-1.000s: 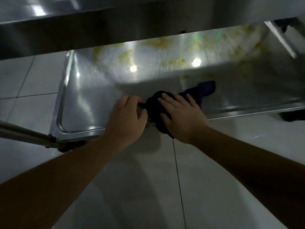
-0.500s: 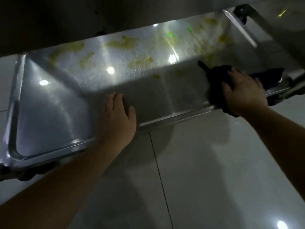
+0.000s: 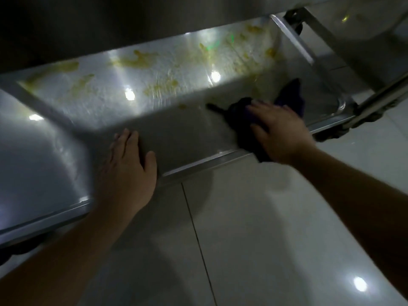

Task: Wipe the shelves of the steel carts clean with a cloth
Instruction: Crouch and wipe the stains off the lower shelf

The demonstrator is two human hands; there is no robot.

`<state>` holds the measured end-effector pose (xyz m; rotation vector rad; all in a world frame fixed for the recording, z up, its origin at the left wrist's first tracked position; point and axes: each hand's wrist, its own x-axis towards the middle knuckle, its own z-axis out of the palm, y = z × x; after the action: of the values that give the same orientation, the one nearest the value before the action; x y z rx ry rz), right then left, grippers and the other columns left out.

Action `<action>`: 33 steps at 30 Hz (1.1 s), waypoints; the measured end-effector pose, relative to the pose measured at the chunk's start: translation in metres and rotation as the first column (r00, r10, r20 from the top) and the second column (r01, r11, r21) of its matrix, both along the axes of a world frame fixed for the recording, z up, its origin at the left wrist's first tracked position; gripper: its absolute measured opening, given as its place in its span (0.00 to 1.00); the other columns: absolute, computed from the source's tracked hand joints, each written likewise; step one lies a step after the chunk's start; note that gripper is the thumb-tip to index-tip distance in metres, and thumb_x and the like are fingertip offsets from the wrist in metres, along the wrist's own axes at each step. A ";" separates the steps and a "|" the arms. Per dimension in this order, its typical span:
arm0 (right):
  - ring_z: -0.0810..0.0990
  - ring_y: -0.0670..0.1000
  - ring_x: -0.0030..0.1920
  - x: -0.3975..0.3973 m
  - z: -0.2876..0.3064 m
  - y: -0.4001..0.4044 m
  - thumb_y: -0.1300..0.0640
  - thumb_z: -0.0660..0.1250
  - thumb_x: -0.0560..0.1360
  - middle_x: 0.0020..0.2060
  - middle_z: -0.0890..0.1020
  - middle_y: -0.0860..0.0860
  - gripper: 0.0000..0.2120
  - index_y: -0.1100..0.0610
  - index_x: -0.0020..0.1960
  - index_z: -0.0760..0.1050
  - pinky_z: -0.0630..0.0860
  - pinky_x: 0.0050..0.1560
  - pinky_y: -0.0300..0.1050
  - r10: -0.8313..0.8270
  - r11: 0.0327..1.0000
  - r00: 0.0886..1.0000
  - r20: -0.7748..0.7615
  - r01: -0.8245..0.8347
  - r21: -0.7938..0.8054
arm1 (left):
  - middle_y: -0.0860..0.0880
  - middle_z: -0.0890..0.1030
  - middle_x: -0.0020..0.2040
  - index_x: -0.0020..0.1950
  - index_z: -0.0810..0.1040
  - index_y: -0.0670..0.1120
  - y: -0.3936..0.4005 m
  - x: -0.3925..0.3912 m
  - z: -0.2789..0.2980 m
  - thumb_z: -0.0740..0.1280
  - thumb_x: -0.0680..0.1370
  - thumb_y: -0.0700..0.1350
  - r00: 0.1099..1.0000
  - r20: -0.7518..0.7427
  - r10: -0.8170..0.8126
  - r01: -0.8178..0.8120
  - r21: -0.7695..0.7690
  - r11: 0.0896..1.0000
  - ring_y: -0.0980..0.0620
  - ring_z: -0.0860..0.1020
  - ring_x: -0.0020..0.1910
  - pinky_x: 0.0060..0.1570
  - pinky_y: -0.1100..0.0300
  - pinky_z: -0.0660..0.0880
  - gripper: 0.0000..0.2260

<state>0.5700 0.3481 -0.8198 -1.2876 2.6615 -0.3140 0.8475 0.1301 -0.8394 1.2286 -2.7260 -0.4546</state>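
Observation:
The steel cart's bottom shelf [image 3: 189, 133] stretches across the view, its far half smeared with yellowish stains [image 3: 141, 60]. A dark purple cloth [image 3: 291, 96] lies on the right part of the shelf. My right hand [image 3: 280, 131] presses flat on the cloth, fingers spread, near the shelf's front rim. My left hand [image 3: 130, 160] rests palm down on the front rim, holding nothing, about a forearm's length left of the cloth.
An upper shelf [image 3: 132, 23] overhangs the back in dark shadow. A steel cart leg and frame [image 3: 375, 100] stand at the right end. Pale glossy floor tiles [image 3: 242, 239] fill the foreground.
My right hand has slid the cloth from the middle of the shelf out to the right, then back a little leftward. My left hand stays on the front rim.

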 end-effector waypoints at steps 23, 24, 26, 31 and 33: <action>0.61 0.54 0.81 -0.055 -0.003 -0.042 0.44 0.55 0.85 0.81 0.64 0.50 0.26 0.50 0.81 0.63 0.51 0.79 0.60 -0.060 0.998 0.998 0.031 0.060 -0.005 | 0.43 0.66 0.82 0.81 0.67 0.42 -0.005 0.002 -0.004 0.55 0.81 0.58 0.999 -0.037 -0.013 0.010 -0.085 0.996 0.42 0.61 0.82 0.81 0.45 0.58 0.32; 0.62 0.57 0.80 -0.080 -0.003 -0.031 0.44 0.55 0.85 0.81 0.65 0.53 0.26 0.51 0.81 0.63 0.51 0.80 0.62 -0.180 0.983 0.983 0.027 0.180 -0.018 | 0.43 0.66 0.82 0.81 0.67 0.41 -0.004 0.002 -0.005 0.55 0.81 0.58 0.998 -0.054 -0.013 0.008 -0.090 0.996 0.42 0.61 0.82 0.81 0.45 0.59 0.32; 0.60 0.59 0.81 -0.120 -0.003 -0.015 0.47 0.54 0.86 0.81 0.64 0.56 0.25 0.52 0.81 0.61 0.48 0.81 0.66 -0.379 0.925 0.924 0.037 0.380 -0.006 | 0.42 0.67 0.81 0.80 0.69 0.41 -0.002 0.002 -0.006 0.56 0.81 0.58 0.996 -0.087 -0.005 -0.005 -0.106 0.994 0.42 0.62 0.81 0.80 0.46 0.59 0.32; 0.48 0.60 0.83 -0.134 -0.002 -0.050 0.48 0.48 0.86 0.84 0.54 0.55 0.28 0.56 0.83 0.54 0.43 0.79 0.70 -0.573 0.819 0.816 0.077 0.571 0.047 | 0.42 0.67 0.81 0.81 0.67 0.41 0.004 -0.002 -0.008 0.54 0.80 0.60 0.998 -0.055 0.015 -0.023 -0.131 0.991 0.42 0.62 0.82 0.80 0.45 0.59 0.34; 0.52 0.60 0.82 -0.108 -0.002 -0.081 0.47 0.49 0.85 0.82 0.58 0.56 0.28 0.58 0.83 0.56 0.46 0.80 0.69 -0.501 0.865 0.862 0.079 0.500 0.035 | 0.42 0.68 0.81 0.80 0.68 0.41 0.002 -0.003 -0.010 0.54 0.80 0.60 0.999 -0.048 0.022 -0.029 -0.145 0.989 0.41 0.63 0.81 0.79 0.44 0.61 0.34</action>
<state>0.4620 0.2674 -0.8216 -0.5328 2.8746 -0.4030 0.8444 0.1324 -0.8491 1.1991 -2.6478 -0.2726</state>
